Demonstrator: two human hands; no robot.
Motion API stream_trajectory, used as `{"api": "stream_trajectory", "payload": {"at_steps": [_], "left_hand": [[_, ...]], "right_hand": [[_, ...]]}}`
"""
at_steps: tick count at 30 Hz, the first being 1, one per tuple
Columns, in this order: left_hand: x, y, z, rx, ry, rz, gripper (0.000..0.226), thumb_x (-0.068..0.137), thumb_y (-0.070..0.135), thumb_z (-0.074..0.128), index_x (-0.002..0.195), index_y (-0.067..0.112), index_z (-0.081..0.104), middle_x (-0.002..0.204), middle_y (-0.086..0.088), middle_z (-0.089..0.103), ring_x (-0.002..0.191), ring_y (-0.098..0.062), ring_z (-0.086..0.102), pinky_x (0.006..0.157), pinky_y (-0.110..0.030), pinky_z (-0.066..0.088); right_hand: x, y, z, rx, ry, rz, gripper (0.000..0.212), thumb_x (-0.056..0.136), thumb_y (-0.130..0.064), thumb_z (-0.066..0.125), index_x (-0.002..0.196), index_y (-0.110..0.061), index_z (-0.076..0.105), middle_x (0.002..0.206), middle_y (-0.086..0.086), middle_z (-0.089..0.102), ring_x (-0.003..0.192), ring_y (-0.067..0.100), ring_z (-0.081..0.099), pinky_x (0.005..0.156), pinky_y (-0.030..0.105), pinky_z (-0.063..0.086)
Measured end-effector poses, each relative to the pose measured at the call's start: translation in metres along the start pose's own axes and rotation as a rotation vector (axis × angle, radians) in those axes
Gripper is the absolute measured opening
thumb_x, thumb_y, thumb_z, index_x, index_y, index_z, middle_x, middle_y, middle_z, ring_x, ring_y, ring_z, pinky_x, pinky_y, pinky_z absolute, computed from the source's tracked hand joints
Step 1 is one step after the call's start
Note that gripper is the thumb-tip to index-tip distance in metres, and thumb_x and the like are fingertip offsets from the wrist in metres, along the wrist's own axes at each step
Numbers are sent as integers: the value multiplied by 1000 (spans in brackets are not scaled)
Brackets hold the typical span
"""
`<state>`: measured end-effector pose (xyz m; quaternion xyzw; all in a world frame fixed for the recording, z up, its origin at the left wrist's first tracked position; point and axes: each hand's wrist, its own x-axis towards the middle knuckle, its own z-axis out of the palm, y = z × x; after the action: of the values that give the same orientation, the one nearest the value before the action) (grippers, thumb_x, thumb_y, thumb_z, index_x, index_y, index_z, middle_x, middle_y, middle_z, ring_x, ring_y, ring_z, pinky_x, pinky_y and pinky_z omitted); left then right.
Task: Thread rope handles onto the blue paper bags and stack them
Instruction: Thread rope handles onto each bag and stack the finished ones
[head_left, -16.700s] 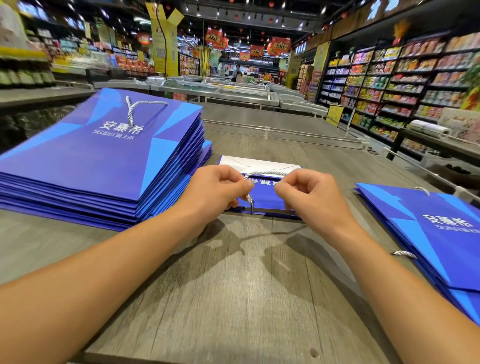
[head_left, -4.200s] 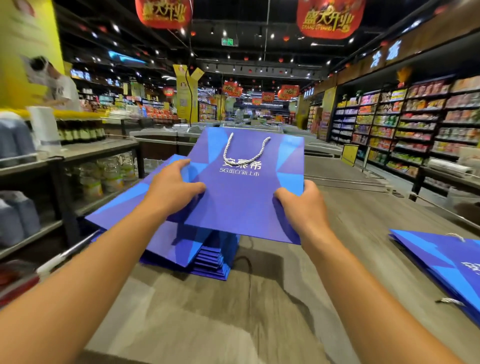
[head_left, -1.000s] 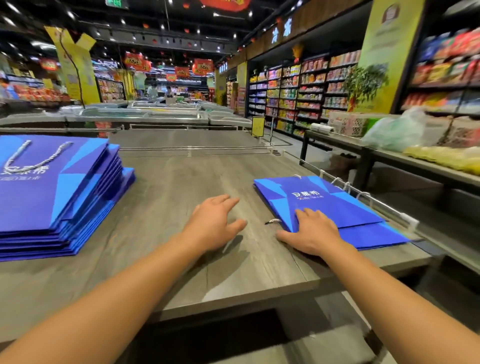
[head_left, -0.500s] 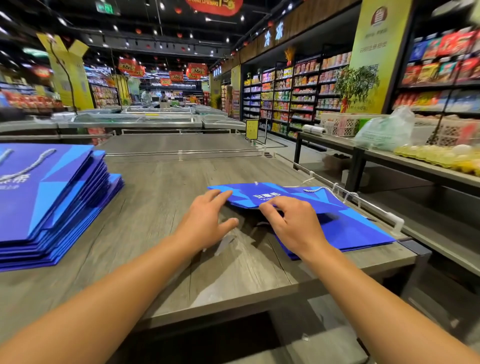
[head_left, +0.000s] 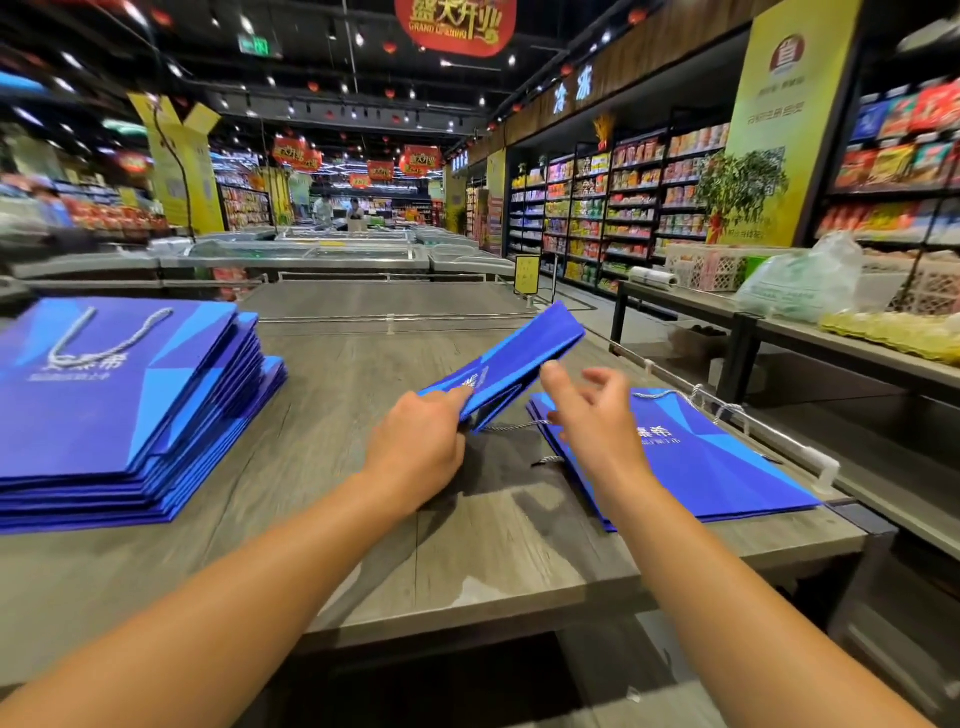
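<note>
My left hand grips the near corner of a flat blue paper bag and holds it tilted up above the grey table. A thin white rope trails under it. My right hand hovers just right of that bag, fingers spread and holding nothing. Below my right hand lies a small pile of blue bags near the table's right edge. A tall stack of blue bags with white rope handles sits on the left of the table.
A low metal rail runs along the table's right edge. Beyond the aisle on the right stands another table with a plastic bag and crates. Freezer chests and store shelves fill the background, with people far off.
My left hand has taken hold of the top bag from the right pile and lifted it clear. My right hand has come off the bag and now hangs spread beside it.
</note>
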<state>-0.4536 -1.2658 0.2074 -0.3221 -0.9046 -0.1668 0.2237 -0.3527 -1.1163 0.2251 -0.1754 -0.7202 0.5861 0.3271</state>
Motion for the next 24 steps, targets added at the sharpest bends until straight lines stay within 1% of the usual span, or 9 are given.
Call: {"api": "stream_trajectory", "payload": {"at_steps": [2, 4, 6, 9, 12, 16, 19, 21, 24], "left_hand": [[-3, 3, 8, -40, -35, 37, 59, 88, 24, 44, 147, 27, 39, 134, -3, 57, 115, -31, 50, 89, -40, 46], [-7, 3, 16, -94, -104, 126, 63, 86, 41, 40, 148, 26, 37, 139, -1, 54, 119, -30, 50, 97, -41, 45], [-11, -1, 15, -144, -161, 188, 76, 80, 62, 33, 148, 27, 35, 146, 5, 48, 128, -24, 47, 104, -41, 41], [-13, -12, 7, -213, -160, 200, 87, 77, 74, 35, 149, 25, 37, 150, 8, 42, 134, -17, 41, 112, -37, 34], [-8, -27, -5, -295, -65, 116, 83, 80, 67, 43, 146, 16, 42, 147, 1, 46, 135, -18, 41, 113, -30, 30], [7, -49, -23, -335, 119, -115, 84, 79, 59, 52, 144, 7, 41, 145, -8, 45, 133, -27, 42, 112, -37, 31], [7, -62, -38, -402, 271, -275, 74, 85, 37, 70, 145, 6, 38, 143, -10, 43, 132, -28, 41, 110, -39, 32], [1, -70, -43, -566, 258, -407, 65, 87, 28, 71, 142, 12, 41, 137, -3, 51, 122, -22, 50, 102, -37, 40], [-13, -86, -43, -889, 157, -537, 28, 90, 20, 68, 117, 18, 59, 115, 2, 69, 97, -16, 67, 80, -35, 55]], "right_hand": [[-3, 5, 15, -16, -73, 22, 68, 67, -66, 69, 118, -26, 46, 109, -10, 65, 101, 14, 66, 94, 43, 52], [-2, 6, 25, -68, 7, -44, 41, 79, -42, 71, 110, -23, 52, 103, -8, 67, 94, 12, 65, 89, 38, 53], [3, 4, 24, -58, 100, -62, 18, 85, -22, 65, 101, -19, 57, 96, -6, 68, 85, 13, 64, 79, 35, 53], [13, 4, 15, -62, 147, -86, 8, 86, -17, 57, 91, -13, 62, 87, 0, 70, 82, 24, 65, 69, 36, 54], [21, -3, 10, 24, 143, -111, 10, 89, -12, 53, 89, -9, 62, 85, 6, 71, 80, 29, 68, 72, 43, 56], [27, -23, 6, 128, 135, -173, 17, 97, -11, 47, 93, -13, 63, 79, -7, 70, 68, 13, 67, 59, 30, 53], [30, -34, 11, 173, 110, -193, 20, 102, -17, 44, 94, -20, 62, 80, -13, 71, 67, 7, 69, 53, 23, 54], [32, -40, 17, 199, 91, -189, 20, 103, -19, 43, 93, -20, 60, 79, -14, 70, 64, 4, 69, 50, 21, 52], [35, -43, 29, 225, 84, -205, 20, 103, -16, 43, 95, -13, 61, 77, -13, 68, 60, 1, 65, 48, 18, 49]]}}
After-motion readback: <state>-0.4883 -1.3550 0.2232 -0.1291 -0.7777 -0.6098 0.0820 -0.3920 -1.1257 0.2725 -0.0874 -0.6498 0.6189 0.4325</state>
